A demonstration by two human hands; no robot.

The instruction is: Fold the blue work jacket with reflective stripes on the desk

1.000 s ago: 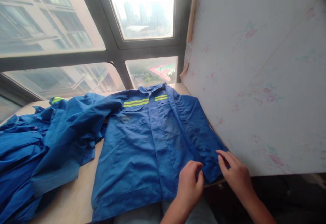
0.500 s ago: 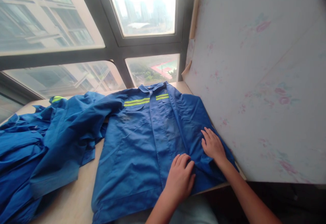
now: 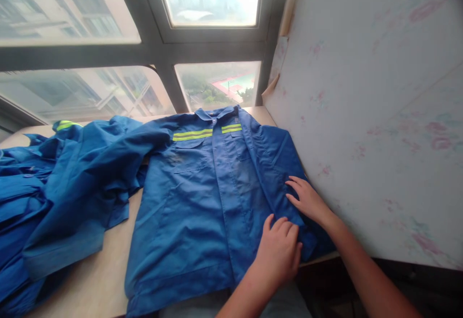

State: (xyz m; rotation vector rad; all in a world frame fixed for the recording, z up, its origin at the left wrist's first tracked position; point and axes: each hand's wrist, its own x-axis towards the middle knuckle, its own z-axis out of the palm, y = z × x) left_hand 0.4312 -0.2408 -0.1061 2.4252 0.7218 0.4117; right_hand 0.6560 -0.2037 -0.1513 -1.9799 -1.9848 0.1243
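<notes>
A blue work jacket (image 3: 188, 192) with yellow-green reflective stripes lies spread front side up, collar toward the window. Its sleeve on the right is folded down along the jacket's side. Near the lower end of that sleeve, my left hand (image 3: 280, 248) has its fingers curled down on the cloth, closed at the cuff; the fingertips are partly hidden. Slightly farther up and to the right, my right hand (image 3: 309, 202) rests on the sleeve with fingers stretched and apart. The other sleeve (image 3: 97, 178) reaches out to the left over more blue clothing.
A second crumpled blue garment (image 3: 25, 192) lies at the left. Both garments are on a pale wooden surface (image 3: 112, 255) below a grey-framed window (image 3: 155, 53). Close on the right stands a wall with floral paper (image 3: 361, 115), peeling at its corner.
My left hand has moved right, from the jacket's front to the sleeve's lower end, and its fingers have curled. My right hand stays on the sleeve, and the view has tilted slightly down.
</notes>
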